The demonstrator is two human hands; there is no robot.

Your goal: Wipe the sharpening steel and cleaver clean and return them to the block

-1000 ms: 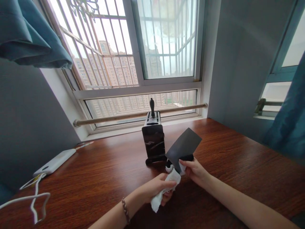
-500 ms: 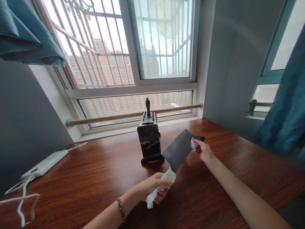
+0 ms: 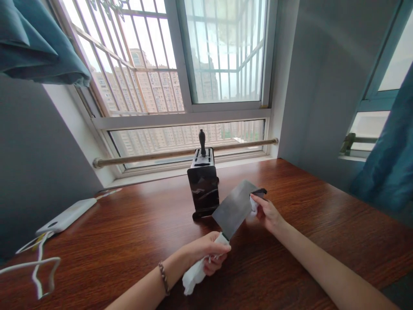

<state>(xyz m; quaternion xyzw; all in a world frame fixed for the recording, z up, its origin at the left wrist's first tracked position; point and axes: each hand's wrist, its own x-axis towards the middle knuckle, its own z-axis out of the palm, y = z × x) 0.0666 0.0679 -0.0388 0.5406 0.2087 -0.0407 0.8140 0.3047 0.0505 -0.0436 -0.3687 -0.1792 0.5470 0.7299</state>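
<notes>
A cleaver with a broad grey blade (image 3: 235, 207) is held tilted above the table. My left hand (image 3: 209, 254) is closed round its handle, which is wrapped in crumpled white tissue (image 3: 194, 275); the handle itself is mostly hidden. At the blade's upper right edge, my right hand (image 3: 267, 212) pinches a small cloth, white below (image 3: 254, 206) and black on top (image 3: 260, 192), pressed against the steel. Just behind the blade stands a black knife block (image 3: 204, 191), with one dark-handled tool (image 3: 202, 142) upright in its slots.
A brown wooden table (image 3: 145, 219) runs up to the window. On its left lies a white power bank (image 3: 66, 216) with a white cable (image 3: 40, 269). A metal rail (image 3: 155, 158) crosses below the window, and blue curtains (image 3: 383, 159) hang at both sides.
Both hands and the cleaver have shifted slightly left and the blade lies a little lower. The cloth in my right hand stays against the blade. The view has tilted slightly.
</notes>
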